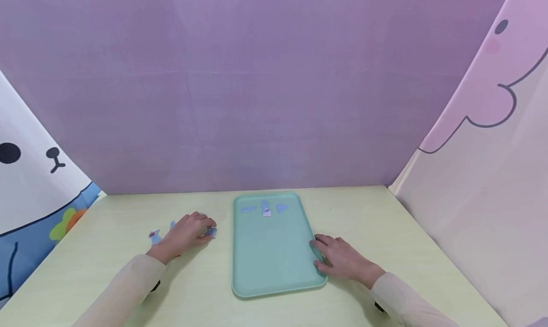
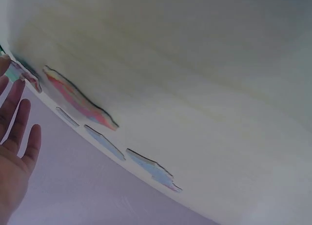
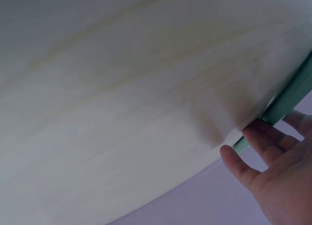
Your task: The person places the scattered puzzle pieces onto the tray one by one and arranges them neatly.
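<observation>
In the head view my left hand [image 1: 188,233] is over a small blue piece [image 1: 211,232] left of the green tray [image 1: 276,260]. Seen from the left wrist, the extended fingers of my left hand [image 2: 15,137] touch a colourful flat piece [image 2: 30,80] on the table. My right hand [image 1: 342,260] rests with its fingers against the tray's right rim. The right wrist view shows the right hand's [image 3: 280,161] spread fingers at the green edge [image 3: 290,96]. Three small bluish pieces, one of them [image 1: 282,208] triangular, lie at the tray's far end.
More pieces lie on the table near the left hand, including a blue one [image 1: 155,236] beside the wrist. A red and yellow piece [image 2: 80,101] and several bluish ones [image 2: 152,169] show in the left wrist view. A purple backdrop [image 1: 274,89] stands behind the table.
</observation>
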`<state>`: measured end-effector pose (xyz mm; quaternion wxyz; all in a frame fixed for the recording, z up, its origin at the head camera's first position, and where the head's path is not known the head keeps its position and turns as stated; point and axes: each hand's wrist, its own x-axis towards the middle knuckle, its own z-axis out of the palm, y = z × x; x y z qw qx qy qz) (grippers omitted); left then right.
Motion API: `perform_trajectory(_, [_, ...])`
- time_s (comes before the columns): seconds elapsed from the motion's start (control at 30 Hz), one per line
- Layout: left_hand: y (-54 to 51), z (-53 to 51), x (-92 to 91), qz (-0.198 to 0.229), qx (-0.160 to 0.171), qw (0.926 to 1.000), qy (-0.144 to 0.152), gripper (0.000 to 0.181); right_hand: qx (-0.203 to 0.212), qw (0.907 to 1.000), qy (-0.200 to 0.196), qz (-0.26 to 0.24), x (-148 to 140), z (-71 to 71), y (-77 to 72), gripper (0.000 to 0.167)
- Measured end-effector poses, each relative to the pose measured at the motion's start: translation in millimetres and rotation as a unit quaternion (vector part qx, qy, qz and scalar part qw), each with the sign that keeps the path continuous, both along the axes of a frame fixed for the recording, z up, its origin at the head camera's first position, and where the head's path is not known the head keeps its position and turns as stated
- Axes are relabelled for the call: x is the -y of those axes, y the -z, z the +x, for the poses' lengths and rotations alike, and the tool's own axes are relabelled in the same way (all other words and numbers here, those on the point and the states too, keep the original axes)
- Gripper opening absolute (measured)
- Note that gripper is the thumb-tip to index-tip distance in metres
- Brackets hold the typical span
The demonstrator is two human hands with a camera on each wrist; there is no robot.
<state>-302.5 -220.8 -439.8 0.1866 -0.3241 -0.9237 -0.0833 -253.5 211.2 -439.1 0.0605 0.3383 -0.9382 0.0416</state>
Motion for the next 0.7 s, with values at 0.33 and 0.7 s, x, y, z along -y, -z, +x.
perform_trajectory(0.33, [-7.9,-2.2,-12.1,0.014,-0.024,0.9993,0.025,0.024,0.007,1.0,-0.001,-0.002,0,0.2,-1.0,0.047])
perform_trajectory(0.7, [-16.3,-5.8,-34.1,0.015,-0.028,0.9977,0.059,0.021,0.011,0.9999,0.003,-0.004,1,0.8,-0.4,0.047])
